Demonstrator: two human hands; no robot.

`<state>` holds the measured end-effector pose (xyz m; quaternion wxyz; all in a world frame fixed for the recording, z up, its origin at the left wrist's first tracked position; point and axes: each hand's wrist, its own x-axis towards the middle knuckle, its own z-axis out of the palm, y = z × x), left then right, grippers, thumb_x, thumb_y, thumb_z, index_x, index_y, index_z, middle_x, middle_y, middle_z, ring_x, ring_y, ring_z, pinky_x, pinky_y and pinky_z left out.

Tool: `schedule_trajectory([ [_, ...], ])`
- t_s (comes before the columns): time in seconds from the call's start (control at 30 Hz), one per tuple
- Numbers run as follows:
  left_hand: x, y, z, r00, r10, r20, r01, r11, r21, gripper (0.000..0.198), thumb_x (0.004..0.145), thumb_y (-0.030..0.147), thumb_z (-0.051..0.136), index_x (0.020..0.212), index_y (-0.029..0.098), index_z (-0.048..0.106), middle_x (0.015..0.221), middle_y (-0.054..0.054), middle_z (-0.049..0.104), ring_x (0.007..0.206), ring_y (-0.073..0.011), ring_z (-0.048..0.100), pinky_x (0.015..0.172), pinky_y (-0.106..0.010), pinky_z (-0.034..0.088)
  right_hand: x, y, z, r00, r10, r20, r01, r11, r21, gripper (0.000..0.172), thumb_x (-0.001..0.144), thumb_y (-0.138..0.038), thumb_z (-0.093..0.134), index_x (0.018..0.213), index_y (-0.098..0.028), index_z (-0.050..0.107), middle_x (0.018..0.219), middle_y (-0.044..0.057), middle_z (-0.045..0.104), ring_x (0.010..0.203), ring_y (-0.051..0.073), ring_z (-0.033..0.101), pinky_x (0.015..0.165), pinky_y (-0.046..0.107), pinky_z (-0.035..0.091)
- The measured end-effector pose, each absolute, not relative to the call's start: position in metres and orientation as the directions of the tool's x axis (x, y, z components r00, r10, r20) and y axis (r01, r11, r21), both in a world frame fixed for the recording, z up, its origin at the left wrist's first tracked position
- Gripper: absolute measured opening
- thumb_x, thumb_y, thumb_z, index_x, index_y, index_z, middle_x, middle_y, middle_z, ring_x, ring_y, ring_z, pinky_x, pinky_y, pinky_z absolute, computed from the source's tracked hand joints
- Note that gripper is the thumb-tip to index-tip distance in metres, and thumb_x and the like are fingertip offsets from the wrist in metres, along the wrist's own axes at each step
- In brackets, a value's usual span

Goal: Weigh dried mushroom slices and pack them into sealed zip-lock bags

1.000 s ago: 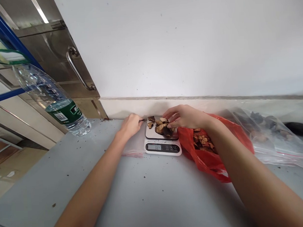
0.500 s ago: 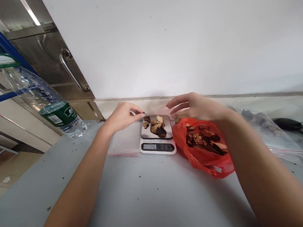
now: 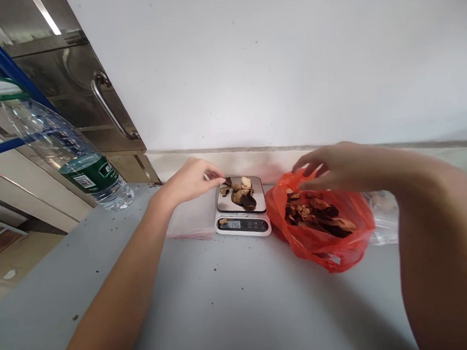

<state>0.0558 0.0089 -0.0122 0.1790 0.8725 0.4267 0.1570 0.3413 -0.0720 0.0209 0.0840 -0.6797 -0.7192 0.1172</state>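
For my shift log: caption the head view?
Left hand by scale of dried slices; right hand over red bag.

Noted mirror-glossy metal atop the scale (image 3: 242, 215), smooth white plastic below. Logged matt, wrinkled dried slices (image 3: 242, 194) on it. Right of the scale: thin, crinkled, shiny red plastic bag (image 3: 347, 252). Left of the scale: clear plastic pouch (image 3: 191, 220), then glossy clear plastic bottle (image 3: 75, 155). Beneath: matt grey tabletop (image 3: 238, 297), smooth.

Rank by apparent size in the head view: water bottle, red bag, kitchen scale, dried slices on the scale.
1. water bottle and red bag: about alike, not ranked; the bottle sits at the stretched frame edge.
2. kitchen scale.
3. dried slices on its platform.
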Motion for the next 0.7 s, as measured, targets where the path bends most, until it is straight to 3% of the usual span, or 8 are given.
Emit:
schedule_trajectory([
  [0.1, 0.048, 0.014, -0.013, 0.534, 0.846, 0.011, 0.768, -0.49, 0.412, 0.023, 0.09, 0.026, 0.061, 0.096, 0.019, 0.082, 0.107, -0.007, 0.083, 0.096, -0.0252, 0.075, 0.081, -0.03, 0.055, 0.309, -0.066, 0.022, -0.05, 0.997, -0.055, 0.949, 0.03, -0.315, 0.026, 0.081, -0.039, 0.071, 0.103, -0.026, 0.079, 0.099, 0.007, 0.082, 0.077, 0.025, 0.075, 0.06, 0.032, 0.056],
  [0.23, 0.049, 0.013, -0.016, 0.554, 0.807, -0.206, 0.804, -0.455, 0.382, 0.016, 0.08, 0.036, 0.072, 0.086, 0.021, 0.077, 0.087, -0.003, 0.08, 0.079, -0.0226, 0.073, 0.062, -0.027, 0.05, 0.275, -0.054, 0.013, -0.105, 0.992, -0.074, 0.912, 0.066, -0.406, 0.014, 0.087, -0.03, 0.07, 0.098, -0.023, 0.076, 0.104, 0.008, 0.081, 0.087, 0.023, 0.075, 0.071, 0.03, 0.056],
  [0.37, 0.057, 0.002, -0.017, 0.61, 0.706, -0.36, 0.789, -0.502, 0.354, 0.016, 0.067, 0.033, 0.082, 0.068, 0.022, 0.07, 0.074, 0.0, 0.07, 0.069, -0.0197, 0.065, 0.053, -0.026, 0.041, 0.267, -0.047, 0.003, -0.086, 0.986, -0.14, 0.914, 0.022, -0.405, 0.019, 0.087, -0.022, 0.069, 0.105, -0.024, 0.075, 0.112, 0.007, 0.08, 0.092, 0.023, 0.075, 0.074, 0.029, 0.055],
  [0.53, 0.068, -0.01, -0.024, 0.592, 0.696, -0.406, 0.805, -0.525, 0.274, 0.015, 0.063, 0.028, 0.084, 0.064, 0.023, 0.069, 0.068, 0.002, 0.064, 0.059, -0.0177, 0.055, 0.047, -0.029, 0.034, 0.274, -0.047, 0.0, -0.109, 0.981, -0.158, 0.918, 0.038, -0.394, 0.022, 0.088, -0.031, 0.069, 0.108, -0.024, 0.076, 0.108, 0.008, 0.081, 0.092, 0.026, 0.075, 0.074, 0.032, 0.056],
  [0.7, 0.069, -0.013, -0.026, 0.641, 0.658, -0.396, 0.768, -0.553, 0.324, 0.015, 0.069, 0.014, 0.075, 0.058, 0.022, 0.069, 0.058, 0.003, 0.06, 0.053, -0.0152, 0.051, 0.048, -0.029, 0.033, 0.283, -0.051, 0.009, -0.093, 0.984, -0.151, 0.92, 0.026, -0.391, 0.021, 0.088, -0.03, 0.066, 0.106, -0.024, 0.076, 0.104, 0.006, 0.082, 0.09, 0.025, 0.076, 0.074, 0.033, 0.057],
])
